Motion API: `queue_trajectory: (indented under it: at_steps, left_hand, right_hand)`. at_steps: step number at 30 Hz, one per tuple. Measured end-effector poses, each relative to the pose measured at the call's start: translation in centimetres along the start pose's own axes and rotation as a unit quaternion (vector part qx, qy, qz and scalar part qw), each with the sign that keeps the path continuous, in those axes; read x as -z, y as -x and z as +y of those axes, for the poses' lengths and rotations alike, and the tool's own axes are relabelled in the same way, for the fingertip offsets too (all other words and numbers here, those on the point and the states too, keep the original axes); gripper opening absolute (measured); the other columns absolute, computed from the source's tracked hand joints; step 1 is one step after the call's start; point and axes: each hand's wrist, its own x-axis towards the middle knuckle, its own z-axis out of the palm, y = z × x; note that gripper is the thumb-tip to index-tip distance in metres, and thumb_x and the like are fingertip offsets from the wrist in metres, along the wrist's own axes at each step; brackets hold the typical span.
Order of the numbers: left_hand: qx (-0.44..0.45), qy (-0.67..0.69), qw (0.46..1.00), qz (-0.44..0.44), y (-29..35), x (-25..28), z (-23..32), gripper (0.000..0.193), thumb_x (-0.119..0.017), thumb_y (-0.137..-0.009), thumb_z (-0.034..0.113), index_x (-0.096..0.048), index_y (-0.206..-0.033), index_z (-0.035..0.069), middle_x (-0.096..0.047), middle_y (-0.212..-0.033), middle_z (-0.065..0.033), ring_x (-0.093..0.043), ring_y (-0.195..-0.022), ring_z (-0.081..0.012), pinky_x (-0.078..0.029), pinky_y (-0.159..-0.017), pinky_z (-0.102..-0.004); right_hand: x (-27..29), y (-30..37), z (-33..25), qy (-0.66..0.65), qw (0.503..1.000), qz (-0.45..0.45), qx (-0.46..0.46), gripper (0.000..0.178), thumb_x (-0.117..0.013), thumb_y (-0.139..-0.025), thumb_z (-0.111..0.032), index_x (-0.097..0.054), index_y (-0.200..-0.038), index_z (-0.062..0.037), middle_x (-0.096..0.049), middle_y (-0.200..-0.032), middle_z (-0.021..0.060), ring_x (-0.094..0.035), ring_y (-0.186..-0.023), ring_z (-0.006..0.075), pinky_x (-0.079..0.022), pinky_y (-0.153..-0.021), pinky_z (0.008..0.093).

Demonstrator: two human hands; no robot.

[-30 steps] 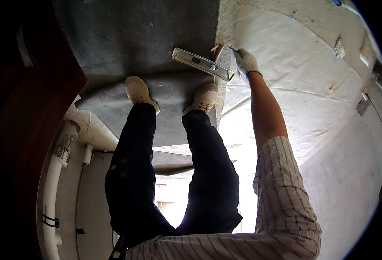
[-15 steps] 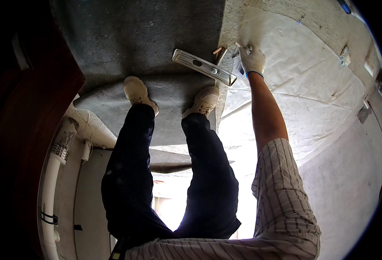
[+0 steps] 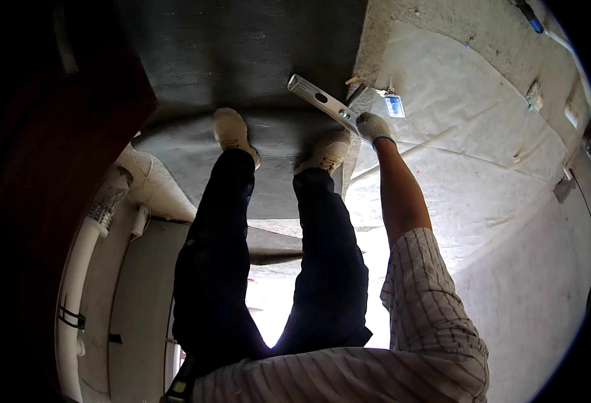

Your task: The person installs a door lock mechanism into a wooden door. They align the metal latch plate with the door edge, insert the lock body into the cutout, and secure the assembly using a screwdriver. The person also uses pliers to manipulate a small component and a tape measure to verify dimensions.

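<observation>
My right hand, in a whitish knitted glove with a blue cuff edge, has its fingers closed round the near right end of a silvery spirit level. The level slants from my hand up and left over the dark sheet; its gripped end is hidden by the glove. Just beyond the hand, a small blue and white rectangular thing with a thin piece at its top lies on the pale sheet. Beside the level's far side are a short light-brown piece and a dark bar. My left hand is out of sight.
Both my shoes stand on a dark grey sheet, which is rumpled near them. A creased pale sheet covers the floor at right. At left are a dark red-brown panel and a white pipe. A blue-handled tool lies far right.
My right hand has left the small blue and white thing, come back toward me and taken the spirit level's right end. The level has turned to a steeper slant. The view has shifted slightly.
</observation>
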Motion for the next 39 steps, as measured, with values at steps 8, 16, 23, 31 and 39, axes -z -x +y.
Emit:
queue_trajectory:
  at_steps: [8,16,23,31,39]
  left_hand:
    - [-0.097,0.118,0.966,0.208,12.8,17.0,8.6,0.071,-0.058,-0.092,0.052,-0.052,-0.146,0.007,-0.053,-0.147,-0.0157,-0.052,-0.133,-0.0343,-0.043,-0.112,-0.0496]
    - [-0.312,0.299,0.776,0.459,23.1,42.7,24.3,0.075,-0.056,-0.094,0.058,-0.053,-0.148,0.008,-0.052,-0.150,-0.0159,-0.051,-0.136,-0.0354,-0.042,-0.114,-0.0504]
    - [-0.291,0.134,0.822,0.471,26.6,51.8,24.3,0.046,-0.061,-0.088,0.024,-0.061,-0.130,0.005,-0.061,-0.130,-0.0095,-0.058,-0.114,-0.0232,-0.048,-0.101,-0.0406]
    - [-0.365,0.385,0.795,0.293,27.6,47.7,27.7,0.038,-0.067,-0.076,-0.008,-0.064,-0.112,0.004,-0.063,-0.104,-0.0012,-0.059,-0.090,-0.0126,-0.053,-0.087,-0.0311]
    - [-0.357,0.303,0.850,0.239,30.4,46.5,29.9,0.054,-0.067,-0.085,-0.006,-0.056,-0.137,0.002,-0.062,-0.129,-0.0067,-0.059,-0.111,-0.0185,-0.046,-0.103,-0.0351]
  right_hand:
    - [5.0,16.9,-9.3,-0.249,0.966,0.063,0.021,0.028,-0.061,-0.094,-0.017,-0.071,-0.107,0.0050,-0.073,-0.085,0.0160,-0.072,-0.077,0.0208,-0.055,-0.072,0.0367]
    - [19.7,45.1,-27.4,-0.482,0.871,-0.021,0.093,0.035,-0.058,-0.104,-0.028,-0.066,-0.122,0.0017,-0.069,-0.096,0.0069,-0.065,-0.079,0.0110,-0.056,-0.065,0.0269]
    - [31.4,65.6,-41.9,-0.349,0.917,0.012,0.192,0.041,-0.055,-0.105,-0.030,-0.068,-0.119,0.0071,-0.068,-0.082,0.0087,-0.065,-0.070,0.0109,-0.053,-0.057,0.0263]
    - [37.0,78.8,-52.4,-0.238,0.926,0.063,0.286,0.041,-0.054,-0.099,-0.025,-0.070,-0.114,0.0103,-0.067,-0.075,0.0116,-0.067,-0.062,0.0158,-0.051,-0.055,0.0295]
    - [39.2,84.8,-56.0,-0.185,0.921,0.079,0.334,0.042,-0.053,-0.096,-0.025,-0.069,-0.107,0.0130,-0.066,-0.073,0.0170,-0.073,-0.064,0.0200,-0.059,-0.056,0.0325]
